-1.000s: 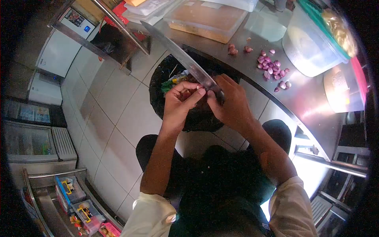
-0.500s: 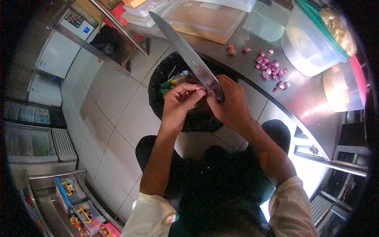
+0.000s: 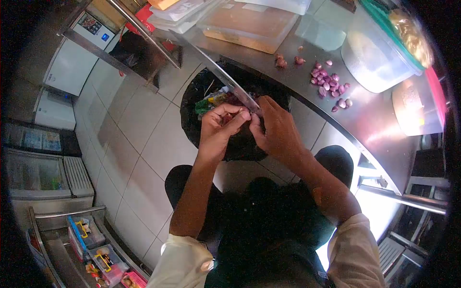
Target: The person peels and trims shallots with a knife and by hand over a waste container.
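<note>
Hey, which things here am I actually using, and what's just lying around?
In use, it seems:
knife, in your right hand
left hand, pinching something small, mostly hidden
purple shallots on the counter
black-lined bin beneath your hands

Apparently just lying about:
flat container
teal-lidded tub
red-lidded tub
plastic boxes, lower left

Green-lidded tub (image 3: 372, 62) beside pink-lidded container (image 3: 408, 113); clear boxes (image 3: 114, 273) on metal rack (image 3: 69, 211), lower left.

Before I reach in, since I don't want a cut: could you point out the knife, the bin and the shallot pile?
Knife (image 3: 227, 80): head view, on the blade.
Bin (image 3: 189, 119): head view, on its black liner.
Shallot pile (image 3: 327, 86): head view, near its middle.
</note>
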Demonstrator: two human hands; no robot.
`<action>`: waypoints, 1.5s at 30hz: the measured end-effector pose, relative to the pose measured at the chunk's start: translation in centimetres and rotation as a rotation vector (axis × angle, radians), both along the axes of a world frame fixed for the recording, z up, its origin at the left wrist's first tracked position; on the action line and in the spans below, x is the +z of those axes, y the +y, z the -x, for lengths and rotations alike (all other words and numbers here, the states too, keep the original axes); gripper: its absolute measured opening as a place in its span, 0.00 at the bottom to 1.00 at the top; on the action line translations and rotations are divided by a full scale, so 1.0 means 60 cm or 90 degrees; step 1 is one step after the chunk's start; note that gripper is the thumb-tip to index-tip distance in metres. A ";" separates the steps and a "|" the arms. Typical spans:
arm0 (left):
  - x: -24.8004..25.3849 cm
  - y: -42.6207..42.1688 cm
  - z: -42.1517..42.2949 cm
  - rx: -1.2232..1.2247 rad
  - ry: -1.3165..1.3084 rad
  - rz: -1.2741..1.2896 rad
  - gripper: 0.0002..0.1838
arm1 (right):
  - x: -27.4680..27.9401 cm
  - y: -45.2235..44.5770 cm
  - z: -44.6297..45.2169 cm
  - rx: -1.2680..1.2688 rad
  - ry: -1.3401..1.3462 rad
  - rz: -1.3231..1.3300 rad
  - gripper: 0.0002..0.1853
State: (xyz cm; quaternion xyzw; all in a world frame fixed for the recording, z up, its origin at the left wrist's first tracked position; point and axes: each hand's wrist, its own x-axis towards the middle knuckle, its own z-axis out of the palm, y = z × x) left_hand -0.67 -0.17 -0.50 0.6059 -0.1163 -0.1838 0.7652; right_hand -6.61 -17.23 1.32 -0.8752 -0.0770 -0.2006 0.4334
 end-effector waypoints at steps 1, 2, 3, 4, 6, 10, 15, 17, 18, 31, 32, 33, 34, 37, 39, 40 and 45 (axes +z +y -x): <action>-0.003 0.001 -0.001 -0.011 -0.015 -0.001 0.08 | -0.002 -0.002 -0.003 0.002 -0.010 -0.004 0.11; -0.005 0.002 -0.002 -0.023 -0.029 -0.002 0.08 | -0.002 -0.003 -0.005 0.005 -0.020 -0.007 0.11; 0.001 0.001 -0.003 -0.023 -0.030 -0.003 0.08 | 0.001 -0.004 -0.005 0.004 -0.021 -0.008 0.11; 0.009 0.000 -0.003 -0.025 -0.021 0.006 0.08 | 0.009 -0.004 -0.005 -0.001 0.017 -0.045 0.11; 0.013 0.003 -0.004 -0.025 -0.012 0.016 0.09 | 0.015 -0.003 -0.005 -0.006 0.054 -0.083 0.11; 0.009 0.007 -0.007 -0.031 0.010 0.049 0.09 | 0.027 -0.003 -0.003 -0.001 -0.032 -0.089 0.11; 0.010 0.004 -0.006 -0.008 0.008 0.048 0.08 | 0.023 -0.001 -0.005 0.017 -0.046 -0.096 0.12; 0.012 0.003 -0.005 0.003 -0.045 -0.020 0.08 | 0.026 -0.001 -0.001 0.000 0.010 -0.045 0.13; 0.011 0.004 -0.004 0.003 -0.045 -0.020 0.08 | 0.023 -0.001 0.000 0.001 0.011 -0.045 0.13; 0.018 0.000 -0.003 -0.026 0.045 0.050 0.12 | 0.025 -0.004 -0.005 -0.052 0.039 -0.180 0.09; 0.013 0.002 -0.006 -0.027 0.051 0.053 0.12 | 0.028 -0.004 -0.005 -0.047 0.033 -0.192 0.09; 0.012 0.001 -0.006 -0.027 0.051 0.054 0.12 | 0.027 -0.005 -0.005 -0.046 0.033 -0.192 0.09; 0.011 0.001 -0.006 -0.024 0.035 0.048 0.12 | 0.024 -0.005 -0.006 -0.045 0.004 -0.154 0.09; 0.008 0.002 -0.005 -0.017 0.001 0.034 0.12 | 0.023 -0.003 -0.007 -0.030 -0.034 -0.106 0.09; 0.009 0.003 -0.002 -0.015 -0.015 0.024 0.12 | 0.022 -0.002 -0.006 -0.018 -0.040 -0.097 0.09; 0.012 0.003 -0.002 -0.012 0.005 0.022 0.12 | 0.021 -0.003 -0.006 -0.024 -0.032 -0.084 0.09; 0.013 0.005 -0.007 -0.011 0.072 0.083 0.14 | 0.017 -0.005 -0.007 -0.051 -0.037 -0.086 0.09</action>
